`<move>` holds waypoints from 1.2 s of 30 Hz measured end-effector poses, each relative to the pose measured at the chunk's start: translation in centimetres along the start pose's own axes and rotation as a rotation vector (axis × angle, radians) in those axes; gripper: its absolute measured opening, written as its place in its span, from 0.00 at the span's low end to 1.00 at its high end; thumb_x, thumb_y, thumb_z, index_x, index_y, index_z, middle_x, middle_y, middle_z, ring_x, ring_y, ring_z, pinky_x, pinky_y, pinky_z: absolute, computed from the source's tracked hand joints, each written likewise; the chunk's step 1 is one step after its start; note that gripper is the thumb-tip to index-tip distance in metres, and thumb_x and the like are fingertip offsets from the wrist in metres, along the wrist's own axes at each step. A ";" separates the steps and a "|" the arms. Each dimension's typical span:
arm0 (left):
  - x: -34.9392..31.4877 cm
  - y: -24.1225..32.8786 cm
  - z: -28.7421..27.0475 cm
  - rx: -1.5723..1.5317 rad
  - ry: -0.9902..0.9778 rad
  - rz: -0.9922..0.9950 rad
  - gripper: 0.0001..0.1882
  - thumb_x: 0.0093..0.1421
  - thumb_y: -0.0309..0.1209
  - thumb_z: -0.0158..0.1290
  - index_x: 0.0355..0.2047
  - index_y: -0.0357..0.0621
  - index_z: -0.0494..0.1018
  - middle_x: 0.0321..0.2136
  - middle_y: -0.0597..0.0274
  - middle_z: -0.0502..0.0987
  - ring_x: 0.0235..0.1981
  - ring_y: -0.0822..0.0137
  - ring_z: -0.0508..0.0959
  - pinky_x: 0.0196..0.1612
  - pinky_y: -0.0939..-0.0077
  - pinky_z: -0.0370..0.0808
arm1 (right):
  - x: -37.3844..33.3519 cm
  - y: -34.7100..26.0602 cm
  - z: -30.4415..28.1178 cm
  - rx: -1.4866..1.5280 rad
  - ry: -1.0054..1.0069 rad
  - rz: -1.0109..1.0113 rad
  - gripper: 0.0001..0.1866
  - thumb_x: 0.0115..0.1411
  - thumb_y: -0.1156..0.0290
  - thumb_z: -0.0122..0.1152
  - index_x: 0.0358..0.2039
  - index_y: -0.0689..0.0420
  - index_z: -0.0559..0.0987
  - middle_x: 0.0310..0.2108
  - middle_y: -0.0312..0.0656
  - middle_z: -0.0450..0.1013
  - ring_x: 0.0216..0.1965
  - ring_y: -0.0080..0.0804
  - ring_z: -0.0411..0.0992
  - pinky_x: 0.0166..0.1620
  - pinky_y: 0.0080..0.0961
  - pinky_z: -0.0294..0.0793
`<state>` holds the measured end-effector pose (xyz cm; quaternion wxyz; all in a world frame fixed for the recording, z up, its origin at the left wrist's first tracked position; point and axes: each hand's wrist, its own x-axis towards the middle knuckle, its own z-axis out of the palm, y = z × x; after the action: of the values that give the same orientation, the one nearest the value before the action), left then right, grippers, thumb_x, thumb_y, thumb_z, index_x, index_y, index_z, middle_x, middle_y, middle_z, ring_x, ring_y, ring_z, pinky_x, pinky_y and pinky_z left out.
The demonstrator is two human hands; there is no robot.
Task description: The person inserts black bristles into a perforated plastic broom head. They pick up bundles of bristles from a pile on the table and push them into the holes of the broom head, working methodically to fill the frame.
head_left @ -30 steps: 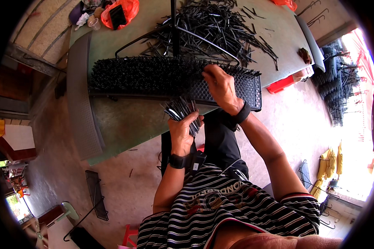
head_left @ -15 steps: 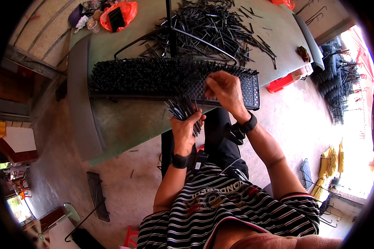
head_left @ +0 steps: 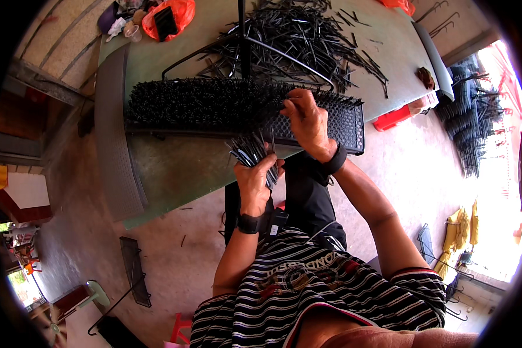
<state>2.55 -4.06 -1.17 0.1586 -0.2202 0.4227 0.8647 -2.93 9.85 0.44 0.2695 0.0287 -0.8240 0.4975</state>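
Away from the body goes the right grip: half a second ago its fingertips were lower over open holes, now they are at the bristle border, while the left grip has barely shifted.

Leftmost along the counter, the panel is thick with upright black bristles. Just before its near edge, the left grip is closed round a bundle of strips, thumb across them, ends fanned toward the panel. Behind the panel, mid-view, lies a pile of loose strips. Farther right, the right grip has thumb and fingers together in a pinch; whether a strip is between them cannot be told (dark on dark hides it). Past it, most holes are bare to the right end.

Apparently the step in hand is seating single strips at the border; the next move would call for a narrow, steady pinch, and the bundle sits handily, left of the right grip and nearer the body.
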 end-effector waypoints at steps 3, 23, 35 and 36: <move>0.0 0.0 -0.1 -0.002 -0.002 -0.004 0.14 0.48 0.15 0.56 0.37 0.35 0.72 0.25 0.57 0.76 0.20 0.62 0.78 0.20 0.72 0.75 | 0.6 1.1 -0.4 -0.330 -0.149 -0.305 0.05 0.55 0.77 0.57 0.34 0.60 0.73 0.23 0.43 0.72 0.24 0.41 0.74 0.25 0.31 0.72; 0.3 0.3 -0.3 0.041 -0.041 -0.061 0.14 0.47 0.16 0.58 0.37 0.36 0.74 0.25 0.60 0.76 0.20 0.66 0.76 0.22 0.72 0.76 | -0.3 -1.6 -0.7 0.018 -0.017 0.019 0.10 0.59 0.78 0.55 0.41 0.62 0.70 0.27 0.43 0.76 0.27 0.24 0.77 0.28 0.16 0.74; 0.5 0.5 -0.8 -0.106 -0.144 -0.128 0.16 0.50 0.19 0.58 0.40 0.39 0.73 0.29 0.58 0.78 0.26 0.61 0.79 0.29 0.68 0.78 | 0.5 -0.8 -0.9 -0.383 -0.172 -0.292 0.07 0.53 0.69 0.60 0.29 0.59 0.78 0.25 0.43 0.72 0.28 0.42 0.72 0.27 0.33 0.71; 0.5 0.5 -0.8 -0.093 -0.163 -0.126 0.16 0.50 0.18 0.57 0.41 0.39 0.73 0.30 0.57 0.78 0.27 0.61 0.79 0.30 0.69 0.78 | 0.3 -1.2 -1.3 -0.310 -0.244 -0.159 0.08 0.52 0.69 0.61 0.30 0.60 0.78 0.25 0.44 0.73 0.26 0.38 0.73 0.28 0.31 0.71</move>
<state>2.06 -4.96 -1.53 0.2362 -0.1826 0.3531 0.8867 -2.31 10.38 1.98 0.2073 0.1118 -0.9124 0.3349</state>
